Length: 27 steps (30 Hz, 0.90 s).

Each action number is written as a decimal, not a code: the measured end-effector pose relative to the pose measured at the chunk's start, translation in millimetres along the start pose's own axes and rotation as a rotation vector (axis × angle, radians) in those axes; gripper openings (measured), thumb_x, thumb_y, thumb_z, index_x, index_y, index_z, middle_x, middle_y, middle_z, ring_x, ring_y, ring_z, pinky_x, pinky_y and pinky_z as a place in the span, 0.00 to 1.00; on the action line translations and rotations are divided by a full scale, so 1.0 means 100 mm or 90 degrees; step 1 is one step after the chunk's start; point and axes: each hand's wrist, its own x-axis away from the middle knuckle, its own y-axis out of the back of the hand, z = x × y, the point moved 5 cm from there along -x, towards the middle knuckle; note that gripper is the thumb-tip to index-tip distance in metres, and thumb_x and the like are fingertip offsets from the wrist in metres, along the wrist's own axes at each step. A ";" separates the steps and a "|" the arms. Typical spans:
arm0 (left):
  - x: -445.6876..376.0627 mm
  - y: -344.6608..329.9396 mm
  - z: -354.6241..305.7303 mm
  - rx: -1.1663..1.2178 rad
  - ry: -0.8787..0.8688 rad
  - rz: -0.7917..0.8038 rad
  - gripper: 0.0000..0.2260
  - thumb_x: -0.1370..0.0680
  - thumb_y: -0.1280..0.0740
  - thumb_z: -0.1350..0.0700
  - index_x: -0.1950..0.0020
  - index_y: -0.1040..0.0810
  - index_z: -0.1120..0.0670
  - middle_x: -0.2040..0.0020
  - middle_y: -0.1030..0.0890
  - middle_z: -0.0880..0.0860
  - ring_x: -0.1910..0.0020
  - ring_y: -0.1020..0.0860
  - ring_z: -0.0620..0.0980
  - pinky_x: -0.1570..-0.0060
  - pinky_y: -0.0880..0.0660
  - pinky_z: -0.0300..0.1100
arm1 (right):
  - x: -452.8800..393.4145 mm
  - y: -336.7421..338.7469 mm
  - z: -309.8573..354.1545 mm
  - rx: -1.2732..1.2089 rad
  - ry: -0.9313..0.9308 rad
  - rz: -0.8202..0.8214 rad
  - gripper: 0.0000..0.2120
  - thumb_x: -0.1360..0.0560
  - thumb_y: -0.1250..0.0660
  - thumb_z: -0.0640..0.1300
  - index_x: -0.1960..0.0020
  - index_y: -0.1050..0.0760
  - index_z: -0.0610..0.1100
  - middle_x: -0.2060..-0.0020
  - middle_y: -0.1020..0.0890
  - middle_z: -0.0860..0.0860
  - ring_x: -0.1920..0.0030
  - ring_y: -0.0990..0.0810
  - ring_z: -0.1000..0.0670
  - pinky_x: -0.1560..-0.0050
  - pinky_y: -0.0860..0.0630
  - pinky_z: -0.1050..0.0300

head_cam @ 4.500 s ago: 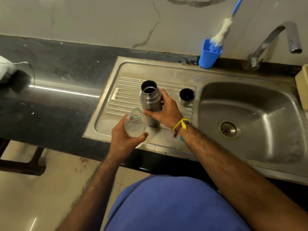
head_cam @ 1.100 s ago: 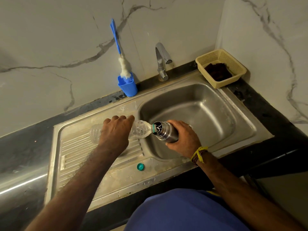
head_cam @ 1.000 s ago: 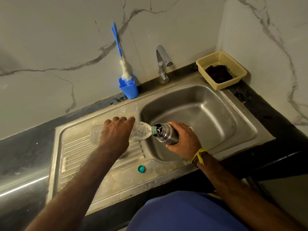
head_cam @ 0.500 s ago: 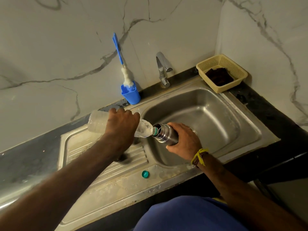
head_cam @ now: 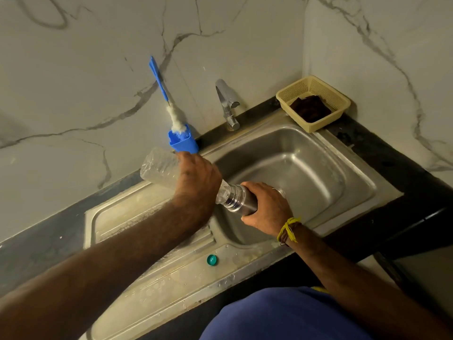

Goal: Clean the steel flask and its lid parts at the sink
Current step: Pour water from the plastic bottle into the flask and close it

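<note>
While left hand (head_cam: 196,177) grips bottle (head_cam: 159,168), flask (head_cam: 239,201) mouth hidden.

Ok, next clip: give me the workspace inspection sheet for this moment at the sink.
Surface: steel sink unit, pale residue on its drainboard, set in a dark counter.
Job's things: steel flask tilted over the basin, mouth against the neck of a clear plastic bottle; lid parts not seen.
Clutter: green cap on the sink's front rim; blue cup with bottle brush; yellow basket holding something dark.
Grippers: left hand grips the bottle; right hand grips the flask.
Cables: nothing seen.
Surroundings: marble walls, tap with no water seen running.
</note>
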 end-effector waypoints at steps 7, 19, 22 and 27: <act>-0.03 0.05 -0.01 -0.058 0.018 -0.007 0.17 0.22 0.29 0.49 0.40 0.25 0.59 0.46 0.21 0.59 0.45 0.21 0.60 0.36 0.28 0.57 | -0.02 -0.02 0.05 -0.048 -0.013 -0.011 0.35 0.42 0.20 0.50 0.38 0.27 0.53 0.46 0.20 0.54 0.48 0.22 0.52 0.47 0.24 0.58; 0.07 -0.03 -0.01 -0.060 0.018 -0.011 0.16 0.21 0.29 0.50 0.40 0.26 0.59 0.49 0.21 0.58 0.47 0.21 0.58 0.37 0.28 0.55 | 0.00 -0.08 0.08 -0.051 0.008 0.009 0.36 0.41 0.19 0.49 0.36 0.28 0.53 0.44 0.21 0.55 0.46 0.22 0.54 0.44 0.22 0.57; 0.09 -0.05 0.01 -0.057 0.014 -0.010 0.15 0.21 0.29 0.51 0.40 0.26 0.59 0.49 0.22 0.57 0.48 0.22 0.57 0.38 0.28 0.54 | 0.00 -0.10 0.10 -0.050 0.015 0.014 0.36 0.41 0.19 0.51 0.36 0.28 0.54 0.45 0.21 0.56 0.47 0.22 0.54 0.45 0.21 0.55; 0.13 -0.07 0.04 -0.054 0.014 -0.006 0.15 0.21 0.29 0.52 0.40 0.26 0.59 0.49 0.22 0.58 0.48 0.22 0.58 0.38 0.29 0.55 | -0.03 -0.15 0.12 -0.045 0.020 0.019 0.36 0.42 0.20 0.52 0.36 0.30 0.56 0.44 0.21 0.57 0.46 0.22 0.54 0.45 0.20 0.53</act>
